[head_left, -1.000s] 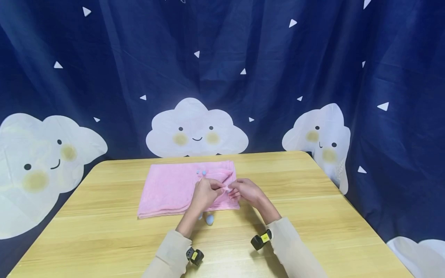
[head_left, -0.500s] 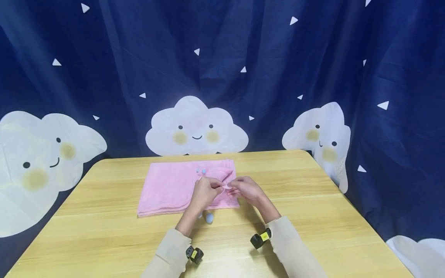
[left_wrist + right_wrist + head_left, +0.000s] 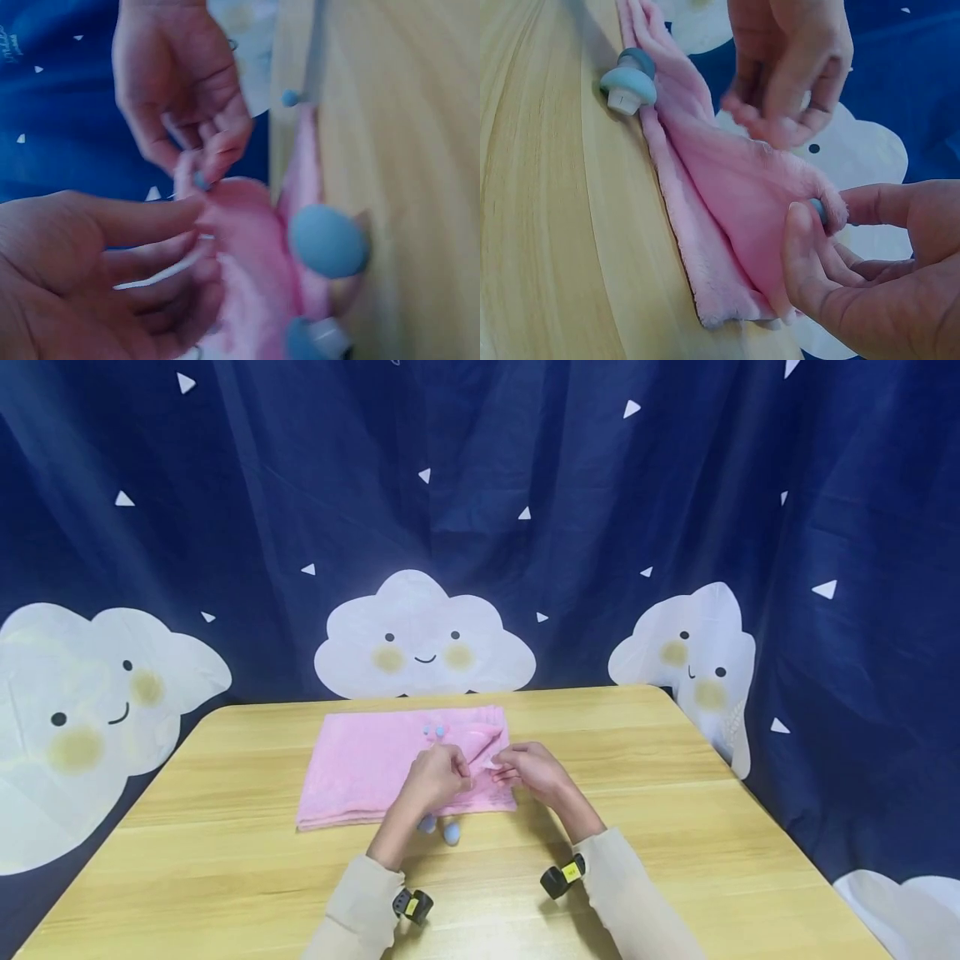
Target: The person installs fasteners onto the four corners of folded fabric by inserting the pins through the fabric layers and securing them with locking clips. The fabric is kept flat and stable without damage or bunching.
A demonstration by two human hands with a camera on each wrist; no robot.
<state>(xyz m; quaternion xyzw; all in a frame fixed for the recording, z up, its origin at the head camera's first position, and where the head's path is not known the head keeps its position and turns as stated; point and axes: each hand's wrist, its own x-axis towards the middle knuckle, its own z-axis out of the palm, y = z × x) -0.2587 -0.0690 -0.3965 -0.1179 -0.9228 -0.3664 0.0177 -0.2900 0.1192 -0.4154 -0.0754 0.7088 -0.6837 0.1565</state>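
A folded pink fleece cloth lies on the table, one corner lifted. My right hand pinches that corner between thumb and index finger. A small blue knob shows at the cloth edge between those fingers. Just left of it is my left hand, fingers bent and thumb close to the fingertips. In the right wrist view the left hand is blurred and overlaps the upper cloth edge; I cannot tell whether it holds something small. Near the cloth's front edge lie blue mushroom-shaped fasteners, one with a white stem.
Two more small blue pieces are on the cloth towards the back. Beneath everything is a light wood-grain table. A dark blue curtain with white clouds hangs behind the table's far edge.
My left hand has drawn back left and slightly down from the right hand, opening a gap between their fingertips. The right hand stays at the cloth corner. More of the front blue pieces shows.
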